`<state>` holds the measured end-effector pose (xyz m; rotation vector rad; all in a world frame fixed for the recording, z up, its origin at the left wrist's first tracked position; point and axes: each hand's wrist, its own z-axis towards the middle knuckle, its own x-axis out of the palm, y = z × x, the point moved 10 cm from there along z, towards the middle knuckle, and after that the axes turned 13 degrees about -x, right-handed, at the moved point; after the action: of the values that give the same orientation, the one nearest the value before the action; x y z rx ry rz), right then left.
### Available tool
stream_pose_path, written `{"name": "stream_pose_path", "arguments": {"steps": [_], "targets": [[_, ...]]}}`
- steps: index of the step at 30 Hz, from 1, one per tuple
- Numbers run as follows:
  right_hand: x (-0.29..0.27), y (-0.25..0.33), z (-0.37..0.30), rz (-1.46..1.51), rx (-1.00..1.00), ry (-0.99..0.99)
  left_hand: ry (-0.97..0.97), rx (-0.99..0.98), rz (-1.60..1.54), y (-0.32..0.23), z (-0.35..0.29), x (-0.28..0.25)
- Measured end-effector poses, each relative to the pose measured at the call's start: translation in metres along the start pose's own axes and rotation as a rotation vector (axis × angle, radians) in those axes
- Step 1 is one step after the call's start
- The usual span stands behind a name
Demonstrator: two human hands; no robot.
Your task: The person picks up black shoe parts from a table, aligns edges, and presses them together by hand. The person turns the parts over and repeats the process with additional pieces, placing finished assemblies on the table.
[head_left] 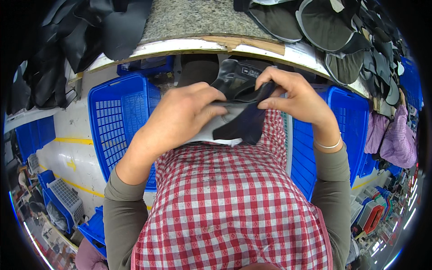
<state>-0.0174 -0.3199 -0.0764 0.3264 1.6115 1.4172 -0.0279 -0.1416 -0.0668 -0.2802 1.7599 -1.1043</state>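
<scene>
Between my hands, above my lap, is a black shoe upper (pixel 240 123) with a pale grey lining and a printed label inside. My right hand (pixel 290 92) pinches its dark edge between thumb and fingers. My left hand (pixel 184 112) is closed on the grey side of the piece, thumb and fingertips at its fold. Part of the upper is hidden behind the left hand. A red-and-white checked apron (pixel 229 193) covers my lap just below it.
A stone-topped workbench (pixel 193 20) runs ahead of me. Black cut pieces (pixel 94 36) are heaped on its left, grey-lined black pieces (pixel 328 27) on its right. Blue plastic baskets stand at my left (pixel 108 126) and right (pixel 346 121). A person in a purple checked sleeve (pixel 398 139) is at far right.
</scene>
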Motion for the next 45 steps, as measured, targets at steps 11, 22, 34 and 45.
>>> {"name": "stream_pose_path", "arguments": {"steps": [11,22,34,45], "targets": [[0.034,0.041,0.007,-0.287,-0.12,-0.002,-0.559,-0.254,0.416,0.08,-0.009,-0.054],[0.038,0.056,-0.008,-0.43,-0.157,0.04,-0.03,0.124,0.467,-0.001,0.009,0.028],[0.034,0.125,-0.039,-0.655,-0.638,-0.386,-0.679,0.702,0.688,-0.071,-0.102,-0.029],[0.05,0.059,-0.041,-0.556,-0.323,-0.505,-0.159,0.379,0.418,-0.032,-0.066,0.011]]}}
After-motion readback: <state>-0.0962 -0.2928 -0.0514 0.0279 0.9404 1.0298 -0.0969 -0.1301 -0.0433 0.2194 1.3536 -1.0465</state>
